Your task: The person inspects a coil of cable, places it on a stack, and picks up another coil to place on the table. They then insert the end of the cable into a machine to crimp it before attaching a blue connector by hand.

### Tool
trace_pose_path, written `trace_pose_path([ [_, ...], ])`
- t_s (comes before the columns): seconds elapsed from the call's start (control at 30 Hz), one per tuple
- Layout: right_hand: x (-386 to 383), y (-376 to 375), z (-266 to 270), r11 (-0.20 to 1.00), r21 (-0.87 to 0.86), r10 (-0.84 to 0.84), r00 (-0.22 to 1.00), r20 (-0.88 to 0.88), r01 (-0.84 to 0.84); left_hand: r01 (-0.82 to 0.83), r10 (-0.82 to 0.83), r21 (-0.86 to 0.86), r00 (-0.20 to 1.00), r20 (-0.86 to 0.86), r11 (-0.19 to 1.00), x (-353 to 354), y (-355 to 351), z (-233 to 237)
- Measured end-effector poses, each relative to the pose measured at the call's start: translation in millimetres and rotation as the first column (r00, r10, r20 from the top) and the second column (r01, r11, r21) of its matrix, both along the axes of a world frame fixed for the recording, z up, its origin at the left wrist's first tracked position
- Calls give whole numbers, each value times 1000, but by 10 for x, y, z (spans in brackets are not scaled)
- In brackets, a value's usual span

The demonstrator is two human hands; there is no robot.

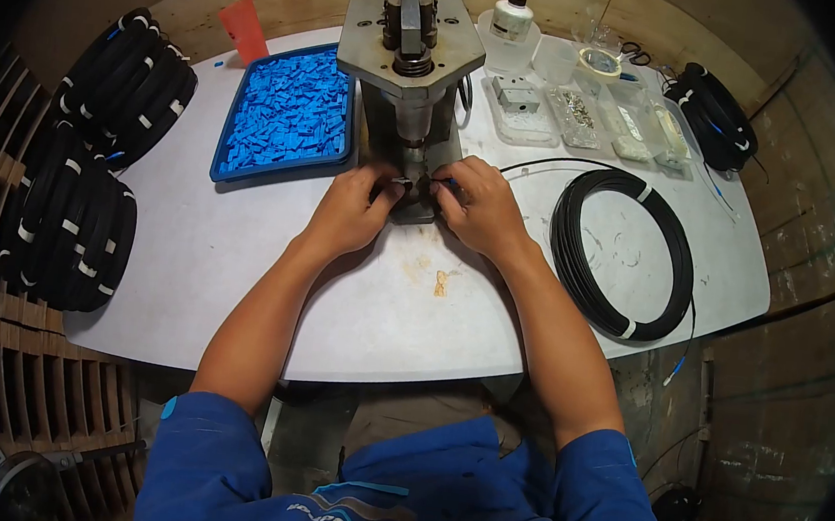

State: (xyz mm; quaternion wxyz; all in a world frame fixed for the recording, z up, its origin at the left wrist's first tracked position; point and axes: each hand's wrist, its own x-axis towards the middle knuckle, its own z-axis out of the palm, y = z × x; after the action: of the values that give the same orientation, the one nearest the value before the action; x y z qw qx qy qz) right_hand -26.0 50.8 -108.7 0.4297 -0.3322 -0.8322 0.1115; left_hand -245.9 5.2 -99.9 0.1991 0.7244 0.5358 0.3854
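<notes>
Both hands work at the base of a metal bench press (413, 49), under its ram. My left hand (355, 204) is closed in a pinch at the left side of the press base (416, 210); what its fingertips hold is hidden. From the right, my right hand (480, 204) pinches the end of a black cable (558, 161), close to the left fingertips. That cable runs back to a tied black coil (566, 237) lying on the table to the right. The tip of the cable between the hands is too small to make out.
A dark blue tray (229, 178) full of small blue plastic pieces sits left of the press, near a red cup (245, 31). More cable coils (70, 217) stack at the left edge. Clear boxes (574, 115), a bottle (511, 16) and another coil (713, 118) stand back right.
</notes>
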Motion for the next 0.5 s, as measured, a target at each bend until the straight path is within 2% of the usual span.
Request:
trace_pose_path([
  [0.13,-5,-23,13,998,-68,-2,1000,-21,0,6,-6,-9,1000,4,1000,5,-3,19],
  [0.5,-4,-29,30,996,-91,-2,1000,-23,0,-2,2,4,1000,-4,1000,11,-11,20],
])
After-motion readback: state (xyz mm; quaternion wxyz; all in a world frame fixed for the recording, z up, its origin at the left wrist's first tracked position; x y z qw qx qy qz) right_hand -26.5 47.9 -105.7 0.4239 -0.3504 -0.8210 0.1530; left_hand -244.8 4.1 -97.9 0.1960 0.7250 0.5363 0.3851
